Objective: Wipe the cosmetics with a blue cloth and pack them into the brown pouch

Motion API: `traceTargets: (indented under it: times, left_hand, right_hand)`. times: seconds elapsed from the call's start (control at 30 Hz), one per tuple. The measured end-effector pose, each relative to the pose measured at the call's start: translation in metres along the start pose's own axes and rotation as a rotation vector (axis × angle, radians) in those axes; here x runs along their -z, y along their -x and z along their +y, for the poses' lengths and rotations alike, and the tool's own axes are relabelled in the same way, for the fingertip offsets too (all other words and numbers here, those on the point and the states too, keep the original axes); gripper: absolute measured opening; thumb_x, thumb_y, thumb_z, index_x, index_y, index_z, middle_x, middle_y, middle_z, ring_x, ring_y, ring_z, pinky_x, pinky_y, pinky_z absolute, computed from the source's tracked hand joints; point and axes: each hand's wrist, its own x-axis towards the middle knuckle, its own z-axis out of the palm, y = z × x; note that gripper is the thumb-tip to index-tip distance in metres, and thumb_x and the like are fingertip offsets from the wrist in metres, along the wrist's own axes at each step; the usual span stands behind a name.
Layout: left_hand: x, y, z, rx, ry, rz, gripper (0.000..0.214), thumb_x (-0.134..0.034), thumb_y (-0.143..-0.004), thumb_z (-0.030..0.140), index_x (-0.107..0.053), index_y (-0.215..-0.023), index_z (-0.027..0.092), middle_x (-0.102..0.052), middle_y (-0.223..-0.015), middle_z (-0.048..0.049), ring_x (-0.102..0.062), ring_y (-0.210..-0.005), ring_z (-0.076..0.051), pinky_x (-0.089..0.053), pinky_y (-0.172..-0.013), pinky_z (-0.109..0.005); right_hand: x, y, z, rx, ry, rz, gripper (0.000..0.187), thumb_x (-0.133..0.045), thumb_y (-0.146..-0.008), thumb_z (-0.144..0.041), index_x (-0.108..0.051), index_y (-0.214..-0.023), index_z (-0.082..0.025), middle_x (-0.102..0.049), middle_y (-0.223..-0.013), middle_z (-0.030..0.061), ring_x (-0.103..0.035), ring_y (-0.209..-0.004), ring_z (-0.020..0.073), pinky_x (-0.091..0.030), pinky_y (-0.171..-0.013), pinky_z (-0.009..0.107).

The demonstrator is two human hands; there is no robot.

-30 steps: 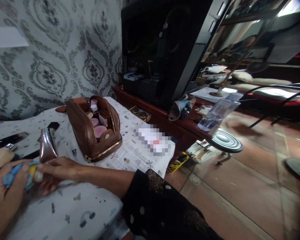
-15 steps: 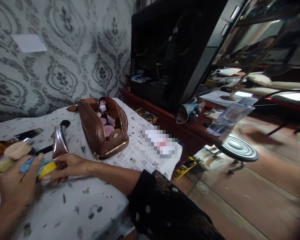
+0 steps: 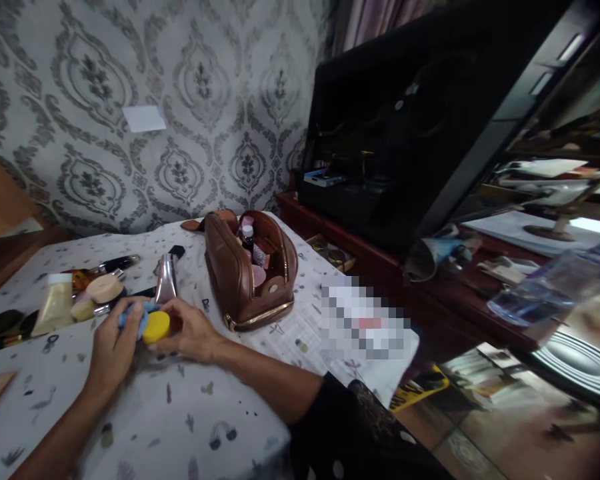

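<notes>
My left hand (image 3: 109,350) is closed around a crumpled light-blue cloth (image 3: 144,321). Between my hands is a small round container with a yellow top (image 3: 157,327); the fingers of my right hand (image 3: 195,331) grip it from the right side, and the cloth presses against its left side. Just behind them a shiny silver-pink tube (image 3: 167,280) stands on its cap end or leans; I cannot tell which. Farther right, a brown zip pouch (image 3: 220,270) sits unzipped, with small bottles and pink-topped items inside.
Left of my hands lie a cream tube (image 3: 55,303), a beige-topped jar (image 3: 105,289) and several other cosmetics on the patterned white cloth (image 3: 205,413). A dark wooden cabinet with a large black screen (image 3: 405,153) stands right. A clear bottle (image 3: 535,287) lies near its edge.
The head view has swung left, so everything sits farther right in the picture. Both hands still hold the blue cloth and yellow-topped container, whose yellow face now shows more fully.
</notes>
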Motion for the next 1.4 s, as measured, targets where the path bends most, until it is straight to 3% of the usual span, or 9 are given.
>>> traceTargets:
  times: [0.27, 0.47, 0.57, 0.63, 0.87, 1.0, 1.13, 1.3, 1.4]
  left_hand:
    - [-0.007, -0.005, -0.004, 0.195, 0.285, -0.053, 0.051, -0.060, -0.081, 0.066, -0.072, -0.093, 0.017, -0.075, -0.095, -0.0079, -0.066, -0.092, -0.026, -0.053, -0.077, -0.032]
    - [-0.017, -0.008, -0.012, 0.383, 0.594, -0.162, 0.058, -0.073, -0.066, 0.069, -0.073, -0.090, 0.016, -0.076, -0.092, -0.0082, -0.070, -0.088, -0.027, -0.056, -0.075, -0.033]
    - [-0.020, -0.008, -0.016, 0.455, 0.529, -0.054, 0.057, -0.078, -0.058, 0.068, -0.073, -0.082, 0.017, -0.076, -0.088, -0.0075, -0.069, -0.089, -0.029, -0.057, -0.076, -0.035]
    - [-0.020, -0.007, -0.019, 0.449, 0.473, 0.004, 0.053, -0.077, -0.059, 0.068, -0.072, -0.077, 0.019, -0.075, -0.085, -0.0062, -0.069, -0.089, -0.029, -0.057, -0.075, -0.035]
    - [-0.017, -0.009, -0.021, 0.282, 0.511, -0.159, 0.047, -0.072, -0.070, 0.064, -0.067, -0.073, 0.017, -0.065, -0.067, -0.0008, -0.059, -0.065, -0.018, -0.049, -0.059, -0.026]
    - [-0.018, -0.009, -0.019, 0.221, 0.541, -0.181, 0.047, -0.067, -0.077, 0.063, -0.066, -0.076, 0.016, -0.066, -0.070, -0.0007, -0.059, -0.067, -0.016, -0.048, -0.064, -0.025]
    - [-0.020, -0.007, -0.020, 0.230, 0.513, -0.108, 0.049, -0.066, -0.078, 0.065, -0.068, -0.082, 0.016, -0.063, -0.068, 0.0002, -0.057, -0.063, -0.014, -0.045, -0.056, -0.023]
    - [-0.022, -0.005, -0.017, 0.386, 0.683, -0.352, 0.060, -0.064, -0.075, 0.074, -0.066, -0.093, 0.016, -0.059, -0.064, 0.0017, -0.054, -0.048, -0.012, -0.042, -0.039, -0.020]
    - [-0.024, -0.006, -0.016, 0.490, 0.807, -0.439, 0.060, -0.068, -0.072, 0.073, -0.064, -0.092, 0.016, -0.060, -0.065, 0.0012, -0.057, -0.049, -0.012, -0.046, -0.038, -0.020]
  right_hand:
    - [0.001, 0.008, -0.011, 0.244, 0.327, 0.136, 0.047, -0.084, -0.073, -0.042, -0.061, -0.109, -0.021, -0.067, -0.107, 0.0039, -0.061, -0.105, 0.0205, -0.047, -0.094, 0.034]
    - [0.002, 0.011, -0.012, 0.350, 0.630, 0.078, 0.045, -0.079, -0.079, -0.028, -0.059, -0.119, -0.025, -0.067, -0.123, 0.0062, -0.055, -0.122, 0.0235, -0.045, -0.104, 0.040]
    - [0.001, 0.011, -0.012, 0.383, 0.642, 0.064, 0.045, -0.079, -0.080, -0.029, -0.058, -0.119, -0.023, -0.066, -0.125, 0.0075, -0.054, -0.123, 0.0240, -0.046, -0.103, 0.040]
    - [0.000, 0.012, -0.012, 0.386, 0.661, 0.058, 0.044, -0.080, -0.079, -0.031, -0.058, -0.117, -0.022, -0.067, -0.121, 0.0080, -0.055, -0.119, 0.0245, -0.047, -0.101, 0.041]
    - [-0.004, 0.015, -0.007, 0.402, 0.817, 0.030, 0.052, -0.078, -0.082, -0.037, -0.059, -0.128, -0.025, -0.063, -0.116, 0.0077, -0.056, -0.111, 0.0254, -0.050, -0.094, 0.040]
    - [-0.003, 0.013, -0.003, 0.467, 0.791, 0.035, 0.047, -0.076, -0.084, -0.037, -0.062, -0.127, -0.023, -0.064, -0.115, 0.0100, -0.058, -0.109, 0.0267, -0.051, -0.093, 0.042]
    - [0.000, 0.009, -0.002, 0.412, 0.672, 0.112, 0.043, -0.077, -0.082, -0.038, -0.063, -0.119, -0.022, -0.068, -0.109, 0.0089, -0.063, -0.103, 0.0259, -0.053, -0.090, 0.040]
    - [0.001, 0.006, -0.003, 0.216, 0.526, 0.309, 0.042, -0.077, -0.074, -0.044, -0.062, -0.105, -0.019, -0.070, -0.092, 0.0045, -0.065, -0.081, 0.0212, -0.054, -0.073, 0.033]
    - [0.001, 0.005, -0.004, 0.210, 0.546, 0.341, 0.044, -0.077, -0.071, -0.044, -0.062, -0.103, -0.019, -0.070, -0.093, 0.0049, -0.065, -0.082, 0.0219, -0.054, -0.076, 0.035]
